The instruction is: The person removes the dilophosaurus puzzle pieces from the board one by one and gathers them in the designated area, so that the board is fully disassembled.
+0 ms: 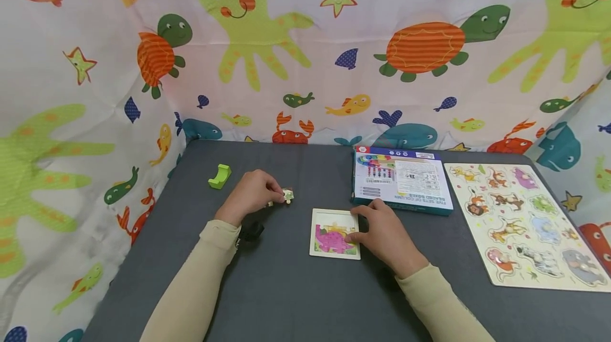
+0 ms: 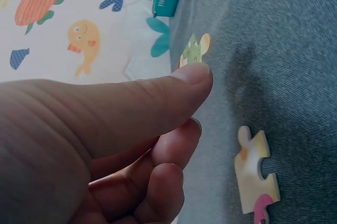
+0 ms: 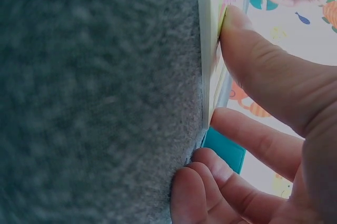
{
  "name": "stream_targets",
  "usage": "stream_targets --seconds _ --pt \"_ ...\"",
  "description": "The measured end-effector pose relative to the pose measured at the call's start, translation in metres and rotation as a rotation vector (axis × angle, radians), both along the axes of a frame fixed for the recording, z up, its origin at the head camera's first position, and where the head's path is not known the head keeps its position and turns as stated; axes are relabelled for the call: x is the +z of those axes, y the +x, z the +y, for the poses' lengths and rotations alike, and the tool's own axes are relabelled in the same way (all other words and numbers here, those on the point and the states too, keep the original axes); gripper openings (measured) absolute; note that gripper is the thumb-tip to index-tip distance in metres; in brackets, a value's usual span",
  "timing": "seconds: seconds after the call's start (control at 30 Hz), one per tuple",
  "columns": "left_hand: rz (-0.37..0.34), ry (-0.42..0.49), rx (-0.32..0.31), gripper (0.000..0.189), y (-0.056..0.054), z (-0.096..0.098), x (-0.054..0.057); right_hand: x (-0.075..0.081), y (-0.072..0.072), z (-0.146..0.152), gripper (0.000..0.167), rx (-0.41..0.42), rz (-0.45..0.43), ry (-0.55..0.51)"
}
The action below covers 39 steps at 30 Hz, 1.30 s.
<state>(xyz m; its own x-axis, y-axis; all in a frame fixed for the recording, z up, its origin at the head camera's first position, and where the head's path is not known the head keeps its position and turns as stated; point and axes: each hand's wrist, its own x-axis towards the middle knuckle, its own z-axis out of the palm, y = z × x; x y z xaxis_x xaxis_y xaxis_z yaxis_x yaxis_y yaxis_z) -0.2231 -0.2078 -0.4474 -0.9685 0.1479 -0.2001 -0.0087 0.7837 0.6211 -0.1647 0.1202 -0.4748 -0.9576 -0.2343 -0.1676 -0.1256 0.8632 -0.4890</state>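
Note:
My left hand [image 1: 255,193] pinches a small jigsaw piece [image 2: 193,50] with green print between thumb and fingers, just above the table. Below it in the left wrist view lies another jigsaw piece [image 2: 255,174], cream with a pink patch. A square framed jigsaw puzzle [image 1: 330,244] with a pink dinosaur picture lies flat at mid-table; its upper part shows bare backing. At its right side, my right hand [image 1: 389,236] holds the frame, the thumb on its face and the index finger against its outer edge, as the right wrist view shows.
A boxed bead set [image 1: 415,185] lies behind the right hand. Further right is a wooden animal puzzle board [image 1: 520,209]. A green curved block [image 1: 219,176] stands at the back left. Printed sea-animal cloth [image 1: 296,66] hangs behind the grey table [image 1: 286,294].

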Motion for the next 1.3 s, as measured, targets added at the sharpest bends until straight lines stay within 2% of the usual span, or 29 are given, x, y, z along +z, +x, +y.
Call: stream_targets --seconds 0.13,0.43,0.63,0.83,1.03,1.17,1.3 --pt "-0.011 -0.024 -0.001 0.006 -0.001 0.0 -0.004 -0.001 0.0 0.0 0.065 0.002 -0.004 -0.005" --pt "0.013 -0.063 -0.03 0.006 -0.003 0.006 -0.015 -0.002 -0.001 0.003 0.064 0.006 0.012 -0.003" --pt "-0.001 -0.073 -0.023 0.006 -0.002 0.005 -0.014 -0.001 -0.001 0.002 0.065 0.004 -0.005 -0.016" --pt "-0.004 -0.037 -0.017 0.004 -0.003 0.001 -0.009 -0.001 0.0 0.003 0.064 0.004 -0.001 -0.01" --pt "0.032 -0.016 -0.014 0.007 -0.004 -0.002 -0.003 -0.001 0.0 0.003 0.064 0.007 0.02 -0.003" --pt "0.059 -0.022 -0.019 0.006 -0.001 0.003 0.001 -0.002 -0.001 0.002 0.064 0.008 0.012 -0.004" --pt "0.089 -0.011 -0.056 0.004 0.005 0.015 0.002 -0.002 -0.001 0.002 0.064 0.008 0.01 -0.003"
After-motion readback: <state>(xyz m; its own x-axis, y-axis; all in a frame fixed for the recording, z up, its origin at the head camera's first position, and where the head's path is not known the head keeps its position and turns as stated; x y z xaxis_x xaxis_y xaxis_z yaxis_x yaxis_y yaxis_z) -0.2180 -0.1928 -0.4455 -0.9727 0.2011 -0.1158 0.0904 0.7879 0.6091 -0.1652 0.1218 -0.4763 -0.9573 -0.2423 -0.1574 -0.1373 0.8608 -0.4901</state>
